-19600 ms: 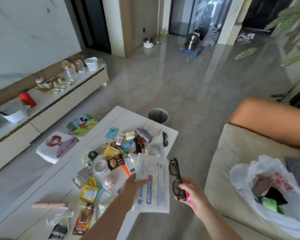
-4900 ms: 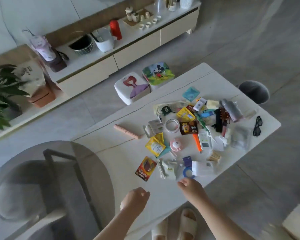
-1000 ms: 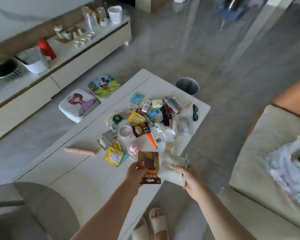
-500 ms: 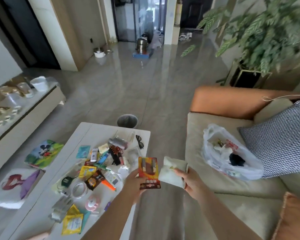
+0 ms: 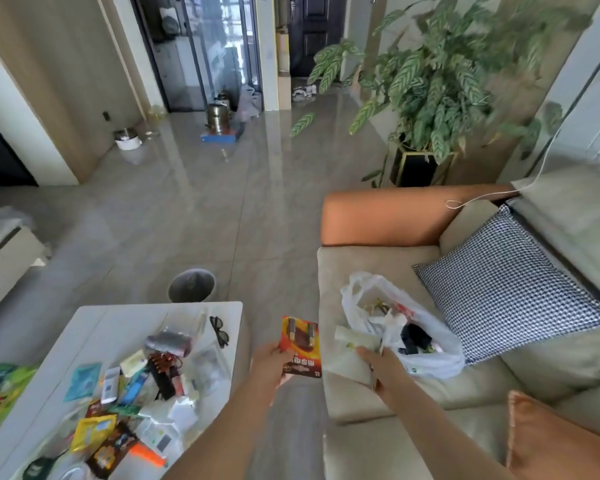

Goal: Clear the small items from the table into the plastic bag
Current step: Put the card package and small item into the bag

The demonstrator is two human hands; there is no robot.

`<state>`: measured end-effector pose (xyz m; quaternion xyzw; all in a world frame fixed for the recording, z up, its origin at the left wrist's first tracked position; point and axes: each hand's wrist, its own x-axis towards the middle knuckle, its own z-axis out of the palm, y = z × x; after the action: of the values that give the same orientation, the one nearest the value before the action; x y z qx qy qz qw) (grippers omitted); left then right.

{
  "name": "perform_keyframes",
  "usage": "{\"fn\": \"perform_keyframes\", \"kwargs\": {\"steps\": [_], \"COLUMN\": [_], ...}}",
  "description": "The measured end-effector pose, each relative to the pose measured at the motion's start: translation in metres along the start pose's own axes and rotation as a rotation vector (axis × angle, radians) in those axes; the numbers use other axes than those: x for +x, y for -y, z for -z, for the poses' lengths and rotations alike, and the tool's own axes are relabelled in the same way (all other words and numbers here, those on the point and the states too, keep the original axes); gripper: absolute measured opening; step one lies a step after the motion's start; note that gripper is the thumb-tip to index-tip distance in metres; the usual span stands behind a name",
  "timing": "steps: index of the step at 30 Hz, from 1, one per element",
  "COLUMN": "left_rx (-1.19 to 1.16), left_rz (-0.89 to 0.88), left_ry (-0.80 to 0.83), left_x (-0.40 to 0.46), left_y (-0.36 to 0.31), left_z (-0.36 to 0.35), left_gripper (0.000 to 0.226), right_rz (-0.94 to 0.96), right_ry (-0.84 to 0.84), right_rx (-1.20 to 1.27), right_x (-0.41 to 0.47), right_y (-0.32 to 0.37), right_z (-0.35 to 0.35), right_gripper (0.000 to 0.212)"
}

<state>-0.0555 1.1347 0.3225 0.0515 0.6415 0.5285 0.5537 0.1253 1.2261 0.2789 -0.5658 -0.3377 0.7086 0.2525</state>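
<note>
My left hand (image 5: pixel 269 360) grips a red and orange packet (image 5: pixel 300 346), held upright in the gap between table and sofa. My right hand (image 5: pixel 378 363) holds a pale, flat wad of white packets (image 5: pixel 349 351) just left of the white plastic bag (image 5: pixel 426 358). That bag lies open on the beige sofa seat (image 5: pixel 347 265) with several items inside. On the white table (image 5: pixel 118 317) at lower left sits a heap of small items: sachets, a yellow packet (image 5: pixel 92 431), an orange marker (image 5: pixel 148 453) and black glasses (image 5: pixel 219 330).
A grey bin (image 5: pixel 192 285) stands on the floor beyond the table's far end. A checked cushion (image 5: pixel 506 289) and an orange cushion (image 5: pixel 555 441) lie on the sofa. A big potted plant (image 5: pixel 430 84) stands behind the orange armrest (image 5: pixel 395 216). Polished floor stretches ahead.
My view has swung up and to the right, from the table toward the sofa. Both hands have carried their packets rightward, and the right hand now sits beside the bag's mouth.
</note>
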Motion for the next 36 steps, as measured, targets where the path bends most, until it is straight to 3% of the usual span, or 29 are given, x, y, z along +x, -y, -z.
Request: {"fn": "perform_keyframes", "kwargs": {"steps": [3, 6, 11, 15, 22, 25, 28, 32, 34, 36], "left_rx": [0.072, 0.144, 0.233, 0.338, 0.541, 0.605, 0.651, 0.619, 0.590, 0.637], "left_rz": [0.038, 0.078, 0.192, 0.279, 0.279, 0.286, 0.290, 0.302, 0.316, 0.345], "left_ry": [-0.010, 0.008, 0.100, 0.166, 0.232, 0.219, 0.210, 0.237, 0.224, 0.230], "left_x": [0.018, 0.051, 0.116, 0.169, 0.247, 0.281, 0.312, 0.341, 0.353, 0.363], "left_y": [-0.006, -0.012, -0.022, -0.029, -0.023, -0.012, 0.002, 0.018, 0.026, 0.034], "left_z": [-0.026, -0.056, -0.109, -0.154, -0.212, -0.228, -0.239, -0.248, -0.254, -0.259], "left_gripper": [0.015, 0.022, 0.015, 0.017, 0.036, 0.032, 0.014, 0.026, 0.035, 0.030], "right_rz": [-0.052, -0.101, -0.106, -0.181, -0.289, -0.308, -0.343, -0.399, -0.411, -0.380], "right_ry": [-0.105, -0.203, -0.363, -0.499, -0.688, -0.735, -0.751, -0.751, -0.749, -0.714], "right_rx": [0.081, 0.140, 0.135, 0.165, 0.254, 0.253, 0.249, 0.311, 0.375, 0.464], "right_x": [0.019, 0.048, 0.093, 0.127, 0.187, 0.212, 0.239, 0.266, 0.274, 0.275], "right_y": [0.005, 0.008, 0.020, 0.025, 0.026, 0.026, 0.020, 0.012, 0.009, 0.012], "right_z": [0.017, 0.037, 0.066, 0.076, 0.088, 0.092, 0.095, 0.101, 0.109, 0.115], "right_gripper": [0.021, 0.030, 0.018, 0.021, 0.028, 0.031, 0.026, 0.008, 0.018, 0.010]}}
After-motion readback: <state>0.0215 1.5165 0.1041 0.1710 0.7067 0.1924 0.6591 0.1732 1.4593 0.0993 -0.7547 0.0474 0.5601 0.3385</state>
